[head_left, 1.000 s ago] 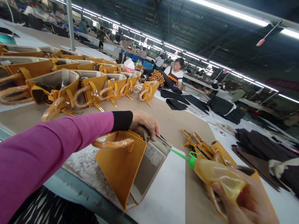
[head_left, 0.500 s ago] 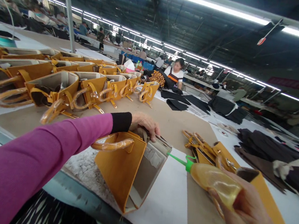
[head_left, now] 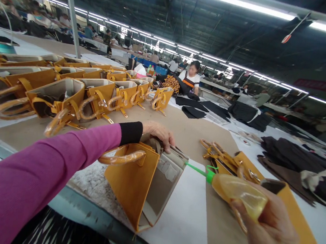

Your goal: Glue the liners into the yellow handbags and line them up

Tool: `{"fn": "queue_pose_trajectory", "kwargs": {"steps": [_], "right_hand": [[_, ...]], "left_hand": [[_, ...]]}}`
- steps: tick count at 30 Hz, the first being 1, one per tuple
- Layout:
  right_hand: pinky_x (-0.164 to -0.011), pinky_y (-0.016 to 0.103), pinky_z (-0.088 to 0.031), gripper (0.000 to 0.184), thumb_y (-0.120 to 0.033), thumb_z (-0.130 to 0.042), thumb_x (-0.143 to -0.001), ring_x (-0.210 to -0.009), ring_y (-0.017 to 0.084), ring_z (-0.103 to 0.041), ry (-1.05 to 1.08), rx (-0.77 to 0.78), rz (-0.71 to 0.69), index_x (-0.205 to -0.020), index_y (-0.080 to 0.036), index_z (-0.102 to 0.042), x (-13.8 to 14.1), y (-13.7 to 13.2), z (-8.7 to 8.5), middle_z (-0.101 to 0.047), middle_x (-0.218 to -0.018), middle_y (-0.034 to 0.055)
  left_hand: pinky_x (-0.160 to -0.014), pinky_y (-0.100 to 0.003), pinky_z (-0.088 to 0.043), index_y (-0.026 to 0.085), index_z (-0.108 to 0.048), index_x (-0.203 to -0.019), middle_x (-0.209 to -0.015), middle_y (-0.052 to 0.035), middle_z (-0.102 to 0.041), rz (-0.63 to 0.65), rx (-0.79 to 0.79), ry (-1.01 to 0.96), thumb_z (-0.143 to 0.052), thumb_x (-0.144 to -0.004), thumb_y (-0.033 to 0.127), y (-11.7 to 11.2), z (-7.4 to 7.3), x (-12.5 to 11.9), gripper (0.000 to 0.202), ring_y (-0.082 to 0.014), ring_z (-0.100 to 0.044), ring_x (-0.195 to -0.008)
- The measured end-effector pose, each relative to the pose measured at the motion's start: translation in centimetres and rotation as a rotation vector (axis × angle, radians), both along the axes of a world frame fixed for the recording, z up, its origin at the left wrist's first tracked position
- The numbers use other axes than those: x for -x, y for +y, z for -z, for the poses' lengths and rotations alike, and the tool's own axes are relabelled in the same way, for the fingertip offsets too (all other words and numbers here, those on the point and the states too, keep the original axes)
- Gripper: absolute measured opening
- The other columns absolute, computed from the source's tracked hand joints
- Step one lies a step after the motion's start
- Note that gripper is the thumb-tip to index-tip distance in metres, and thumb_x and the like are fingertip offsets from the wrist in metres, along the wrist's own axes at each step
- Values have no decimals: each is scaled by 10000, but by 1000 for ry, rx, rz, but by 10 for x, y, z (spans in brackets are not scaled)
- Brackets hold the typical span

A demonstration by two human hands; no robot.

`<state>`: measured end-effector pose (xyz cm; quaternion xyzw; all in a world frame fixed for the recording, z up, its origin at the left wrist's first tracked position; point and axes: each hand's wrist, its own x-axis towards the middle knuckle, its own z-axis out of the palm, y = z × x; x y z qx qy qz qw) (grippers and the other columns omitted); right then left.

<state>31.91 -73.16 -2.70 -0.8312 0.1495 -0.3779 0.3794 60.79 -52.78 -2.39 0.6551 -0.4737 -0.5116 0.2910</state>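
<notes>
Squeeze bottle [head_left: 239,192] of yellowish liquid clasped in right hand [head_left: 276,231], fingers wrapped round its body, thumb along the near side. Green nozzle [head_left: 198,169] aimed leftward, tip right at the far upper edge of mustard bag [head_left: 128,181], too small to tell whether touching. Compared with half a second ago, both drawn slightly to the right and tip a little higher, close to the position of a second ago. Left hand [head_left: 158,134] clamped on the bag's upper rim, fingers bent over the edge, in the same place as in both earlier frames. Also steady, the bag itself: tilted at the near side of worktop [head_left: 215,134], partly on white sheet [head_left: 186,220], beige inside in view, looped handle [head_left: 127,158] jutting left below purple sleeve [head_left: 65,169]. Beside right wrist, second bag [head_left: 299,222], partly hidden, its lower corner now in view, unlike a second ago. Unchanged farther off: rows of mustard bags [head_left: 101,94] at left, dark fabric pile [head_left: 284,152] at right, and beyond, co-worker [head_left: 192,78] in striped top.
</notes>
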Motion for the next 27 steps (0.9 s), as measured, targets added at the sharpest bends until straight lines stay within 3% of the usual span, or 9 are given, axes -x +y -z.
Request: {"fn": "queue_pose_trajectory", "kwargs": {"steps": [6, 12, 16, 21, 27], "right_hand": [[-777, 334, -533, 468, -493, -762, -581, -827, 237, -629, 43, -80, 0, -961, -258, -624, 9, 8, 6, -666, -961, 24], [-769, 397, -539, 488, -492, -739, -604, -817, 260, -630, -29, -54, 61, -999, -237, -609, 2, 2, -3, -662, -932, 42], [-820, 410, -522, 463, -454, -747, -621, -861, 259, -626, -54, -98, 28, -1002, -233, -604, -3, 1, 6, -660, -967, 42], [-767, 353, -538, 422, -436, -737, -651, -841, 232, -632, -69, -213, 4, -999, -247, -590, -3, 9, 17, -666, -950, 26], [-721, 362, -547, 422, -478, -721, -647, -793, 243, -636, -4, -115, 14, -969, -232, -601, 5, 5, 21, -668, -911, 33]], "left_hand": [[-475, -209, -441, 191, -702, -747, -617, -9, -613, 13, -4, -14, -795, -531, 492, 1, -4, 1, 382, -127, -538, -522], [-469, -212, -456, 198, -720, -789, -656, -23, -641, -21, -41, -23, -801, -519, 478, -2, 0, 0, 397, -141, -564, -537], [-502, -213, -460, 203, -725, -787, -656, -13, -645, -28, -32, -29, -793, -545, 439, -2, -1, 1, 345, -137, -560, -551], [-498, -189, -431, 196, -717, -787, -634, 9, -629, -14, -1, -48, -774, -578, 395, -2, -2, 4, 294, -114, -540, -545], [-499, -197, -426, 185, -711, -783, -625, 5, -619, -15, 2, -48, -779, -576, 409, -2, -2, 5, 312, -118, -534, -549]]}}
